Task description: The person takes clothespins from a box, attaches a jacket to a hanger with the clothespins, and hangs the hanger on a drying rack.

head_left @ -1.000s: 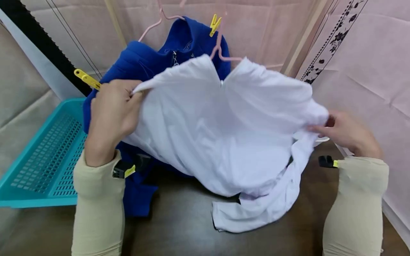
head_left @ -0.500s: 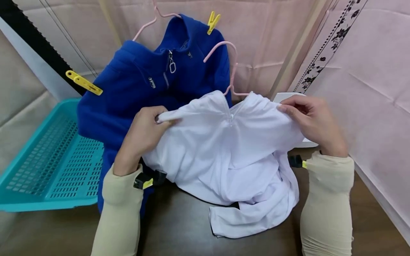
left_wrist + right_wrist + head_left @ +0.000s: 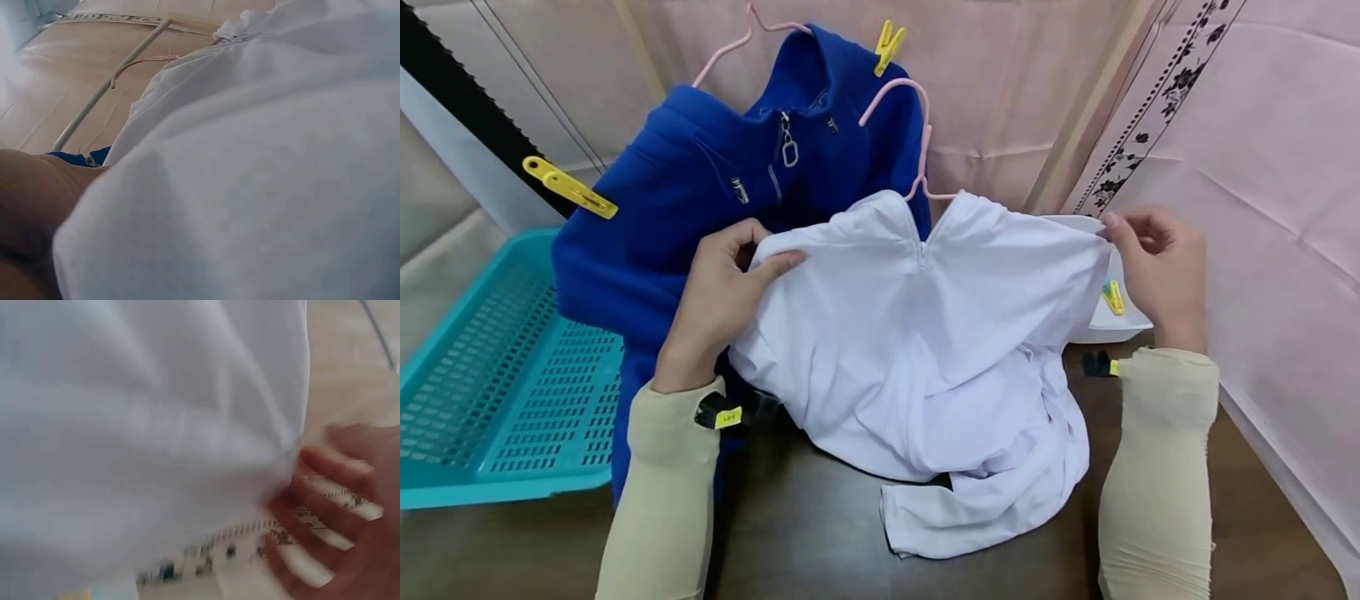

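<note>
A white zip-neck top (image 3: 917, 333) on a pink hanger (image 3: 922, 154) is held up between my two hands, its lower part and a sleeve lying on the table. My left hand (image 3: 722, 292) grips its left shoulder, the thumb lying over the front of the cloth. At the opposite shoulder my right hand (image 3: 1161, 267) pinches the fabric's edge between thumb and fingers, drawing it taut. The white cloth (image 3: 250, 175) fills most of the left wrist view. In the right wrist view, fingers (image 3: 325, 506) meet the cloth at its edge.
Behind hangs a blue zip-collar top (image 3: 700, 208) on another pink hanger, with yellow clothespins (image 3: 571, 187) on it. A turquoise basket (image 3: 505, 492) stands on the left. At right, a white container (image 3: 1093, 335) with clothespins sits partly behind the top. The brown table (image 3: 820, 533) runs along the front.
The white top came down and toward me, uncovering the blue top. Both hands shifted inward along its shoulders, and the right hand then moved outward, stretching the cloth.
</note>
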